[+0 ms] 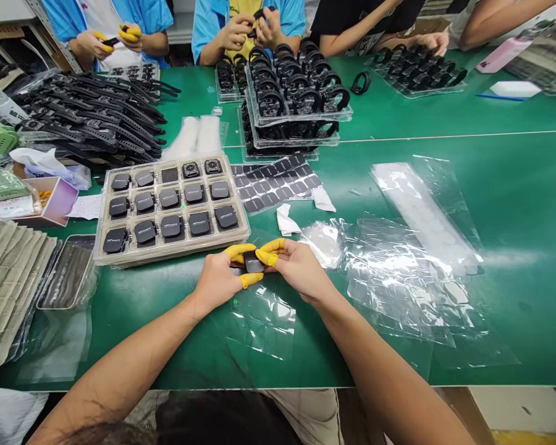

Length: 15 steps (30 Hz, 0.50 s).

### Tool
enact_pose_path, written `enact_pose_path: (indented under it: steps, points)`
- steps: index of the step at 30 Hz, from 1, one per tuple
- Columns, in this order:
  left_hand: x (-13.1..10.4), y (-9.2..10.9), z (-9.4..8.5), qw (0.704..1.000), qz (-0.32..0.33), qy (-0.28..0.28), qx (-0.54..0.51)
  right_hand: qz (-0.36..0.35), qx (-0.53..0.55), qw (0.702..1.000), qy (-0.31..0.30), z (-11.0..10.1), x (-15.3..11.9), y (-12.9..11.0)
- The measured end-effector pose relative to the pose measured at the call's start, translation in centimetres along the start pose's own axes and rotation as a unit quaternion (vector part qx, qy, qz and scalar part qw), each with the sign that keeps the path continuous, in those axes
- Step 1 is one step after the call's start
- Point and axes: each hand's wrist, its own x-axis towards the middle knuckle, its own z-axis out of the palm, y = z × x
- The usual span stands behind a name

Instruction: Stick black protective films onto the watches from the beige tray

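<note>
Close above the table's front half, a square black smartwatch body [253, 262] with white lettering on its face is between my hands. My left hand [219, 277] pinches it from the left, thumb below and fingers above. From the right, my right hand [303, 267] closes thumb and fingers on its upper right edge. Yellow finger cots cover fingertips of both hands. Just left stands a shallow plastic tray [171, 251] with rows of similar watch bodies [171, 226]; two at its back right [212, 166] show a different face. Below my hands lies a clear film sheet [264, 321].
Right of my hands lie clear plastic sheets [393, 272] and a film strip [426, 216]. Behind are a label sheet [278, 182], white scraps [287, 220] and stacked watch trays [296, 111]. Black straps [92, 117] pile up at left. Several co-workers handle parts across the table.
</note>
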Motion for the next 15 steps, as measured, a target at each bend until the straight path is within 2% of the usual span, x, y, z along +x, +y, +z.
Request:
enact_pose_path:
  steps: [9,13,15]
  points:
    - [0.01,-0.2,0.02,1.0,0.002,-0.002,0.0,-0.009,-0.018,1.0,-0.011,-0.08,-0.02,0.03]
    - [-0.08,-0.19,-0.03,1.0,-0.003,-0.002,-0.002,-0.048,-0.117,0.992,0.015,-0.4,-0.33,-0.1]
    - [-0.06,-0.23,-0.09,1.0,0.003,-0.005,-0.003,-0.058,-0.146,0.988,0.005,-0.44,-0.53,-0.18]
